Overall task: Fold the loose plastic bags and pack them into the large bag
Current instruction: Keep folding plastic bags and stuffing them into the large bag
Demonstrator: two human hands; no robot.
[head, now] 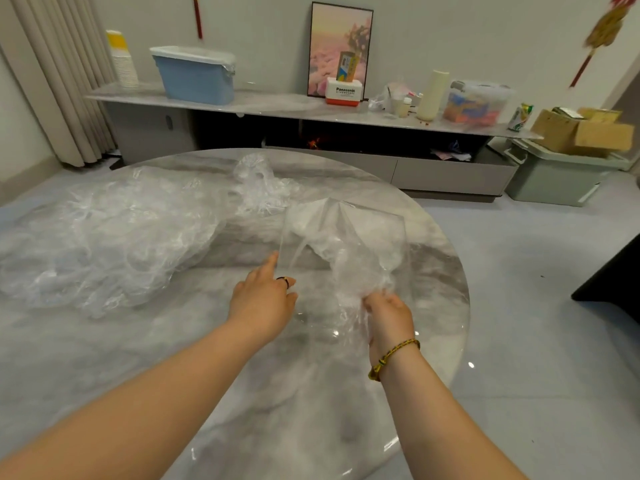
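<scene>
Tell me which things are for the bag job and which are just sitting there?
For the job: clear bag gripped by the right hand; left hand reaching beside it; pile of loose plastic bags on the table.

Just lying about: blue bin, paper cups, Panasonic box, cardboard box.

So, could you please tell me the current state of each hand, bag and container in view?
clear bag: held up over the table, not folded.
right hand: grips the clear bag's bunched lower end.
left hand: open, forefinger stretched towards the bag's left edge; contact unclear.
pile of loose bags: crumpled, unfolded, lying on the table.
blue bin: upright, lined with plastic.
cardboard box: flaps open.
</scene>
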